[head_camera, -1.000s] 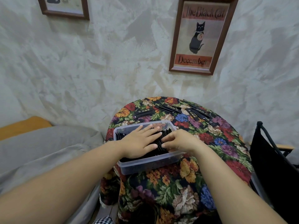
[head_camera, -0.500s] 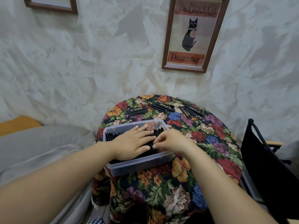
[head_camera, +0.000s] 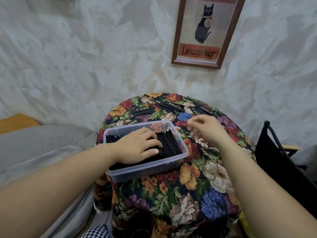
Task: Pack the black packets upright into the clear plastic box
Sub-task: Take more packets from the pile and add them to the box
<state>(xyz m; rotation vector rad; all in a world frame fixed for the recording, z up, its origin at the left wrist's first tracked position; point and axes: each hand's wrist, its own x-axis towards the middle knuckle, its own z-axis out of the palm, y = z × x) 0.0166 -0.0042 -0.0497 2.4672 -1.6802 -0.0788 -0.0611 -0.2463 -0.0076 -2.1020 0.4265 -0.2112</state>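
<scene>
While the left grip (head_camera: 137, 145) presses flat, fingers straight, on the black packets (head_camera: 169, 143) standing upright in the clear plastic box (head_camera: 147, 170), the right grip (head_camera: 205, 129) hovers beside it, loosely curled, blurred, seemingly empty. Box crowds the flower-clothed worktop's (head_camera: 197, 177) left edge; loose packets (head_camera: 171, 107) lie flat at the far edge by the wall (head_camera: 85, 57), with grey bedding (head_camera: 42, 143) left.

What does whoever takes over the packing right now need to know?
Left hand: flat on the upright black packets in the clear plastic box, pressing them.
Right hand: in the air right of the box, loosely curled, seemingly empty.
Done: box largely filled.
Left: several loose packets lie flat at the table's far edge.
</scene>
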